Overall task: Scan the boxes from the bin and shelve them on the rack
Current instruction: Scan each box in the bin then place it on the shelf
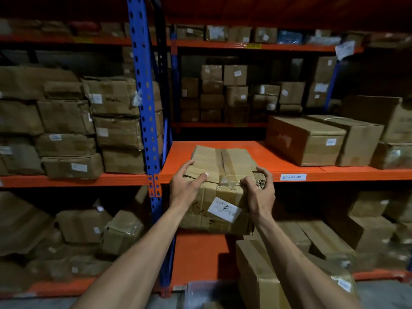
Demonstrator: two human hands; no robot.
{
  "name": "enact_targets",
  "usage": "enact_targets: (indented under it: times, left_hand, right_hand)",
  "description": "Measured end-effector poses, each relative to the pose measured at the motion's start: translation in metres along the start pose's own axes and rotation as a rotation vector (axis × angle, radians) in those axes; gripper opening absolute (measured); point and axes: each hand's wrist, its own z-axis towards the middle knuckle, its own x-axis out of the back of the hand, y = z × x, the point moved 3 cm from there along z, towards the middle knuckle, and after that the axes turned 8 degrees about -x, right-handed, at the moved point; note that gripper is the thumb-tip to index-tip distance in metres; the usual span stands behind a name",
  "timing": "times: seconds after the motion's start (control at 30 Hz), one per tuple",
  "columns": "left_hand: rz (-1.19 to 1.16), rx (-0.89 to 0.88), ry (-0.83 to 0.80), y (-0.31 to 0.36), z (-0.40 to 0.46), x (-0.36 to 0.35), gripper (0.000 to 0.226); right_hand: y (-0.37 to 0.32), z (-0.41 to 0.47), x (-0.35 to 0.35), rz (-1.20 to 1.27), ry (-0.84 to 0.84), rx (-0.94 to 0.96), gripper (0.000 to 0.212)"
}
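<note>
fingers (196, 175) of both hands grasping box (220, 161) near corners | box front overhangs orange shelf (289, 168)

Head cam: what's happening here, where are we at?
A person is shelving a worn, taped cardboard box. The left hand and the right hand grip its near top edge, one at each corner. The box sits partly on the orange shelf, its front face with a white label overhanging the shelf's front beam. Closed boxes stand further right on the same shelf. It likely needs pushing further in.
</note>
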Motion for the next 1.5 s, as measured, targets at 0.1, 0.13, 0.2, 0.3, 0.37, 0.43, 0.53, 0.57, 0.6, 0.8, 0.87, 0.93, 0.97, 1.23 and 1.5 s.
enact_targets:
  times: [0.1, 0.13, 0.2, 0.3, 0.37, 0.43, 0.53, 0.57, 0.6, 0.8, 0.87, 0.93, 0.97, 1.23, 1.5]
  left_hand:
    - [0.001, 0.014, 0.035, -0.024, 0.025, 0.005, 0.053]
    - [-0.007, 0.026, 0.049, -0.034, 0.034, 0.008, 0.052]
    - [-0.01, 0.038, 0.067, -0.056, 0.056, 0.013, 0.05]
    - [0.0, 0.028, 0.103, -0.076, 0.095, 0.018, 0.045]
    - [-0.019, 0.019, 0.127, -0.073, 0.129, 0.019, 0.04]
    - [-0.046, 0.01, 0.108, -0.066, 0.158, 0.015, 0.038]
    - [-0.089, 0.0, 0.115, -0.061, 0.175, 0.011, 0.037]
    - [-0.095, -0.035, 0.122, -0.06, 0.179, 0.011, 0.038]
    - [-0.086, -0.078, 0.126, -0.06, 0.183, 0.011, 0.041]
    - [-0.032, -0.189, 0.108, -0.067, 0.227, 0.026, 0.05]
    - [-0.034, -0.141, 0.097, -0.083, 0.236, 0.029, 0.049]
    - [-0.02, -0.088, 0.092, -0.106, 0.244, 0.032, 0.047]
    - [-0.014, -0.069, 0.091, -0.119, 0.245, 0.034, 0.047]
    - [0.407, -0.142, -0.109, -0.226, 0.253, 0.054, 0.058]
    - [1.089, -1.099, -0.389, -0.253, 0.275, 0.044, 0.07]
  right_hand:
    - [0.01, 0.028, -0.03, -0.007, -0.033, 0.014, 0.054]
    - [0.015, 0.038, -0.042, -0.006, -0.045, 0.02, 0.054]
    - [0.024, 0.056, -0.068, -0.003, -0.061, 0.032, 0.054]
    - [0.02, 0.086, -0.104, 0.001, -0.038, 0.082, 0.05]
    - [0.0, 0.111, -0.122, -0.011, 0.014, 0.126, 0.044]
    - [-0.021, 0.134, -0.134, -0.042, 0.052, 0.148, 0.04]
    - [-0.033, 0.15, -0.14, -0.113, 0.079, 0.17, 0.03]
    - [-0.033, 0.152, -0.141, -0.113, 0.078, 0.19, 0.027]
    - [-0.032, 0.154, -0.142, -0.097, 0.074, 0.21, 0.026]
    - [-0.036, 0.174, -0.188, 0.019, 0.048, 0.268, 0.03]
    - [-0.024, 0.18, -0.208, 0.042, 0.033, 0.255, 0.034]
    - [-0.005, 0.186, -0.225, 0.045, 0.008, 0.225, 0.037]
    - [0.007, 0.189, -0.233, 0.041, -0.006, 0.201, 0.037]
    - [0.098, 0.218, -0.282, -0.235, -0.194, 0.178, 0.043]
    - [0.137, 0.225, -0.292, -0.904, -0.085, 0.954, 0.054]
